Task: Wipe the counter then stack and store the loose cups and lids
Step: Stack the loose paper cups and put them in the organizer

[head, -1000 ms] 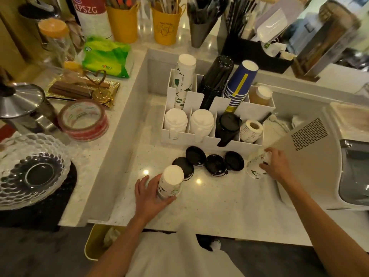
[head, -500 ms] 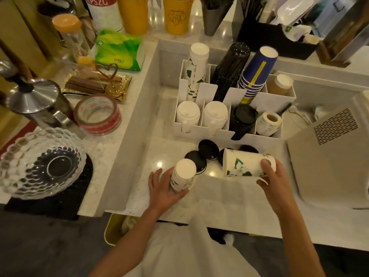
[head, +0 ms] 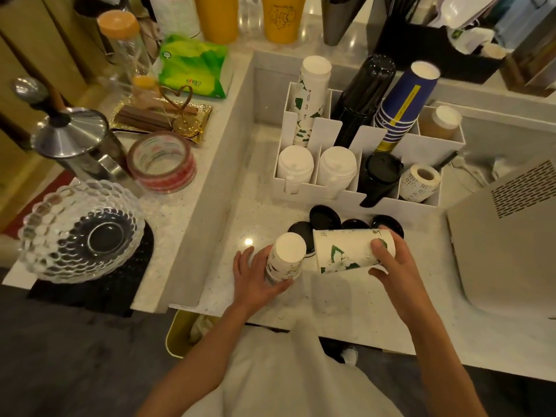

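My left hand (head: 254, 276) grips an upside-down white paper cup with green leaf print (head: 285, 255) standing on the pale counter (head: 346, 302). My right hand (head: 392, 264) holds a second leaf-print cup (head: 343, 251) on its side, its open mouth turned left and close to the first cup's base. Several loose black lids (head: 323, 218) lie on the counter just behind both cups. A white divided organiser (head: 427, 206) behind them holds stacks of leaf-print, black and blue cups, with white and black lids in its front slots.
A beige machine (head: 508, 245) stands at the right. On the raised ledge to the left are a glass bowl (head: 78, 231), a tape roll (head: 162, 162), a steel pot (head: 75, 139) and a green tissue pack (head: 194, 66). A yellow bin (head: 180, 335) sits below the counter's front edge.
My right hand lifted the second cup from the counter's right side and carried it left, on its side, up to the cup my left hand grips. The left hand stayed put.
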Motion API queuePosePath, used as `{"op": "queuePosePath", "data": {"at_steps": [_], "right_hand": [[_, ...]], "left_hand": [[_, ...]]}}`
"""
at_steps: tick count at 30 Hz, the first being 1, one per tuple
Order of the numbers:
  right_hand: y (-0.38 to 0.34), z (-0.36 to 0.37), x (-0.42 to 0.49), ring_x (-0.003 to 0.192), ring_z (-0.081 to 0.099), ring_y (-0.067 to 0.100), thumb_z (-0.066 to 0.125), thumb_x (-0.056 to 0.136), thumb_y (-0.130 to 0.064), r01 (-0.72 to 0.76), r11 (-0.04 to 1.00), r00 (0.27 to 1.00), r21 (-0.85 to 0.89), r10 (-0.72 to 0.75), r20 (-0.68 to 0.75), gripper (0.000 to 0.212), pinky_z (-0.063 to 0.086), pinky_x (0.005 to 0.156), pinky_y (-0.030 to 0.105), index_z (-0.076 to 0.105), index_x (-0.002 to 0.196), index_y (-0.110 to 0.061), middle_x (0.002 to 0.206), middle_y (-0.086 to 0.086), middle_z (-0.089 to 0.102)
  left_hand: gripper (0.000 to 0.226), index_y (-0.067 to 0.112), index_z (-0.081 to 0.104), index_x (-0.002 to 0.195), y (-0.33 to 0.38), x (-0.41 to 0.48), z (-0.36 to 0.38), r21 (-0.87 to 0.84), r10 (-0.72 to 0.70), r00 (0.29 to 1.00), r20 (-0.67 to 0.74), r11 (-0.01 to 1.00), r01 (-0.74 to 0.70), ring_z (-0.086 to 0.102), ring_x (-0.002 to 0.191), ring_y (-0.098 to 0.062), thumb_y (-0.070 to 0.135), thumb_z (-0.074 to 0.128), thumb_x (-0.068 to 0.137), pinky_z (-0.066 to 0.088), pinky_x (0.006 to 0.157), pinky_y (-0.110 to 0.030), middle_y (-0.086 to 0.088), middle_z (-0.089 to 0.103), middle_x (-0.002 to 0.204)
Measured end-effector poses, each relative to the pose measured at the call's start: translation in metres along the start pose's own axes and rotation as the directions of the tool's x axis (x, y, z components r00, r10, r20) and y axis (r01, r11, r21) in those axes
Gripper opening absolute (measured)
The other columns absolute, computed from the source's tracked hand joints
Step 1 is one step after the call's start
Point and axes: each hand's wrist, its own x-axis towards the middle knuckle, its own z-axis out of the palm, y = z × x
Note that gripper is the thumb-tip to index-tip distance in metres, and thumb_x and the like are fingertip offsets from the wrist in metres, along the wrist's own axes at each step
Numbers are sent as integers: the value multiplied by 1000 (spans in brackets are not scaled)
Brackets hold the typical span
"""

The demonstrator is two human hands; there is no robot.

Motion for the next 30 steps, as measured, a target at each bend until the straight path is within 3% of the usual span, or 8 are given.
{"op": "queuePosePath", "data": {"at_steps": [3,7,11,15,17,20,27,30], "right_hand": [[-31,16,3,106,62,8,67,75,-54,158,980,986,-118,-150,74,61,59,77,26,47,132,-45,126,-11,56],[-63,52,2,119,53,11,74,77,-49,379,884,912,-274,-306,274,61,56,90,33,44,130,-51,130,-18,48],[-68,90,-3,122,41,10,71,75,-56,601,591,799,-537,-429,422,67,42,100,34,39,133,-48,128,-17,42],[-41,114,-1,114,39,15,73,73,-55,638,392,766,-663,-408,497,68,41,90,27,41,131,-40,127,-7,43],[-24,119,1,114,42,19,77,71,-50,584,392,809,-711,-347,474,70,44,89,30,42,130,-35,126,-5,42],[-11,122,4,117,43,21,80,69,-48,502,491,865,-712,-281,416,74,46,94,36,42,130,-32,127,-3,40],[-13,110,6,114,40,16,75,74,-48,559,417,829,-717,-287,480,71,45,89,32,40,135,-34,127,-7,41],[-15,112,6,113,45,15,77,71,-51,508,476,861,-718,-273,429,71,42,85,27,44,130,-33,125,-7,43]], "left_hand": [[91,33,33,139,1,1,-1,-17,0,1000,-2,1000,0,27,141,-26,79,60,65,14,119,-56,4,49,138],[93,31,35,137,2,2,-1,1,-12,1000,4,1000,12,24,142,-25,84,54,63,13,120,-54,3,52,137],[98,25,35,142,0,3,0,38,-7,999,52,999,5,18,146,-24,85,51,66,7,121,-52,5,47,143],[96,24,38,141,1,3,-2,8,-35,998,59,999,34,17,146,-23,80,60,65,3,122,-49,3,46,144],[97,27,36,142,2,3,-3,17,-43,996,72,999,42,17,146,-21,79,62,64,3,122,-47,4,43,146],[101,24,35,144,2,2,-4,35,-43,996,75,999,40,20,145,-22,78,64,63,5,122,-47,3,41,147],[101,15,47,139,4,0,-3,40,-16,1000,-15,999,16,34,140,-30,71,73,60,17,118,-56,-7,50,140],[99,15,47,138,5,0,-3,38,-14,999,-30,999,16,34,139,-31,68,76,60,17,119,-56,-10,50,140]]}}
